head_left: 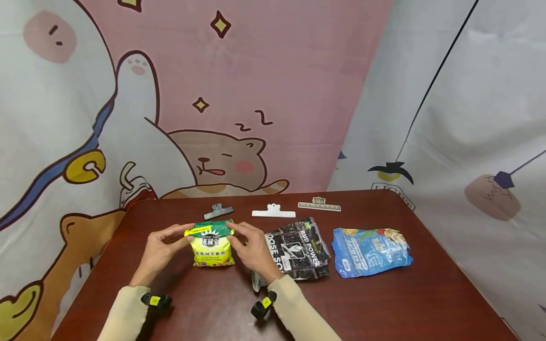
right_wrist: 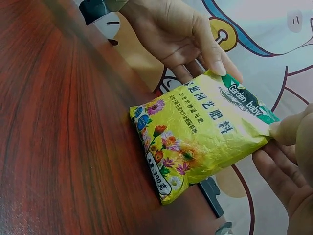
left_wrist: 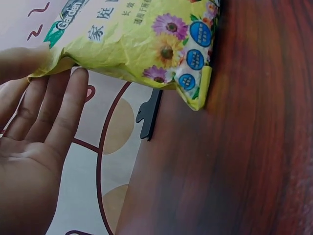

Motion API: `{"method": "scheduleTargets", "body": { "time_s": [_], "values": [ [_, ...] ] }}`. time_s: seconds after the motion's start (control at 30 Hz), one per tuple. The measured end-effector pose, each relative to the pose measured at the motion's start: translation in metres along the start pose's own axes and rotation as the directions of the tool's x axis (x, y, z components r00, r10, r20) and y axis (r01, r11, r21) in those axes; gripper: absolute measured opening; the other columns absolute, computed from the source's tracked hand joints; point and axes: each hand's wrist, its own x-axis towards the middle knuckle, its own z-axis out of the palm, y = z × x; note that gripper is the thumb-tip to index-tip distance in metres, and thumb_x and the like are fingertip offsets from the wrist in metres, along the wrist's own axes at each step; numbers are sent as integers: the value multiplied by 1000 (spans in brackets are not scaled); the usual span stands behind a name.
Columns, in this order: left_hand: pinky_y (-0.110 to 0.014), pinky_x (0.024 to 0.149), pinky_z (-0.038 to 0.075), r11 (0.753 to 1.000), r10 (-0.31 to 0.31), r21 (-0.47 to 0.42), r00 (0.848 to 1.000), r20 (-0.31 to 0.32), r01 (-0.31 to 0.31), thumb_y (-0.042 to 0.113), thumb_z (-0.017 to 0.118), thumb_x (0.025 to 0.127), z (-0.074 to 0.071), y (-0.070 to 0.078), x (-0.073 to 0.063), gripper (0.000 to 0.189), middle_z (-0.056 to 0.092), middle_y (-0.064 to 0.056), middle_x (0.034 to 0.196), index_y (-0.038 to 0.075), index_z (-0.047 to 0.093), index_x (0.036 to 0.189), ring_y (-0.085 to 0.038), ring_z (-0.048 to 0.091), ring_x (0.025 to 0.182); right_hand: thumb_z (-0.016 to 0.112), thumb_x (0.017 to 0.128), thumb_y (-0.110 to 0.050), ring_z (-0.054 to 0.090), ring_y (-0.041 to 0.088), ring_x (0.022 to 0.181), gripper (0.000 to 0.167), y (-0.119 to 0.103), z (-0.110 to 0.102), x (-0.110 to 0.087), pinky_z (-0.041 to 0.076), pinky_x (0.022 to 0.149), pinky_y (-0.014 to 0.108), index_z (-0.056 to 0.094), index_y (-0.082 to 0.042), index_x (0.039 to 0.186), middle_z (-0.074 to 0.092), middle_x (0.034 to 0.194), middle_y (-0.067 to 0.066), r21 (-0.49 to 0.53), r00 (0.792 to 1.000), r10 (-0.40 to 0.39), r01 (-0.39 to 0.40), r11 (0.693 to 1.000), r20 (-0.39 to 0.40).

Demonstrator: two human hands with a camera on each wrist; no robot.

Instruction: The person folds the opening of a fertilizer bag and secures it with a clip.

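Note:
Both hands hold a yellow and green fertilizer bag point(head_left: 212, 251) upright on the table, its top folded over. My left hand point(head_left: 159, 248) pinches the bag's upper left corner between thumb and fingers. At the upper right corner, my right hand point(head_left: 255, 251) pinches it the same way. In the right wrist view the bag point(right_wrist: 190, 132) shows printed flowers and the words "Garden baby". The left wrist view shows the left hand point(left_wrist: 36, 142) with its thumb in front of the bag point(left_wrist: 117, 44) and its fingers behind.
A black soil bag point(head_left: 298, 251) lies flat beside the right hand, and a blue bag point(head_left: 368, 253) lies farther right. Behind them are a dark grey clip point(head_left: 218, 211), a white clip point(head_left: 273, 211) and a patterned metal clip point(head_left: 319, 204). A cartoon cloth hangs behind the table point(head_left: 204, 312).

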Motion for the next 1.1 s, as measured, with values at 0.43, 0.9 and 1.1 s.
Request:
{"method": "scheduleTargets", "body": {
  "time_s": [0.43,0.9,1.1],
  "values": [
    [-20,87,52,991,-1,131,1000,-5,2,39,75,94,2,-6,0,25,74,0,111,25,80,114,-9,66,105,70,99,-21,58,3,77,27,3,1,-2,52,70,18,75,-14,124,73,98,-1,-44,1000,11,-13,999,-24],
    [-14,83,56,992,90,90,995,-49,-86,26,76,95,4,-4,3,19,62,-7,117,12,81,106,-5,61,104,68,100,-25,66,6,85,21,4,2,-1,56,75,21,79,-19,117,68,99,-3,-35,998,48,-50,998,-33],
    [-14,91,53,988,121,93,993,-15,-119,29,75,95,4,-2,5,19,75,-3,118,15,81,107,-3,67,111,70,99,-26,65,8,85,18,4,0,1,55,72,23,80,-20,113,65,107,-3,-63,999,29,-31,998,-28]
  ]
}}
